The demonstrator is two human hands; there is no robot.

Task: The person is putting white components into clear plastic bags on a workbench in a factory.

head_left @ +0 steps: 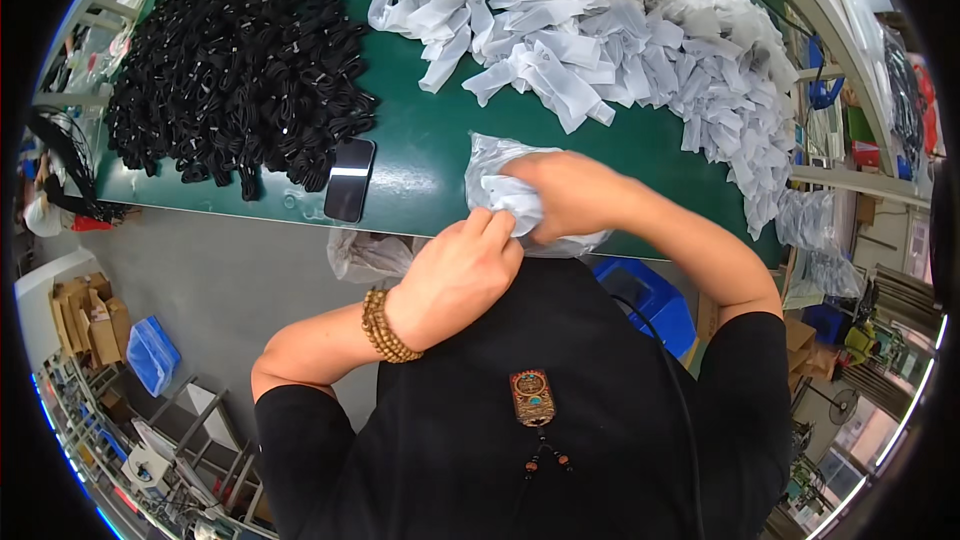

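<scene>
- The clear bag (485, 152) lies at the near edge of the green table (425, 125), in front of the person's chest, with a white plastic bundle (515, 196) showing between the hands.
- The left hand (462, 265) comes in from below with its fingers bent and drawn together; the tips seem to pinch the near side of the bundle, though the thumb is mostly hidden.
- The right hand (578, 192) curves over the bag from the other side, thumb and fingers bent around it; how tightly it grips, I cannot tell, as its fingertips are out of sight.
- Thin film probably slips and creases easily, so a light pinch with one hand while the other steadies the bag should work better than a hard squeeze.
- Part of the bag reaches the table's edge by the right wrist; working a little farther in would likely lower the chance of it sliding off.
- The phone (349, 180) lies to the left, beside the heap of black cables (235, 70); the left elbow is best held low and clear of it.
- The pile of white sleeves (600, 35) spreads beyond the right forearm, so short, compact wrist movements seem wise, lest the arm drag some along.
</scene>
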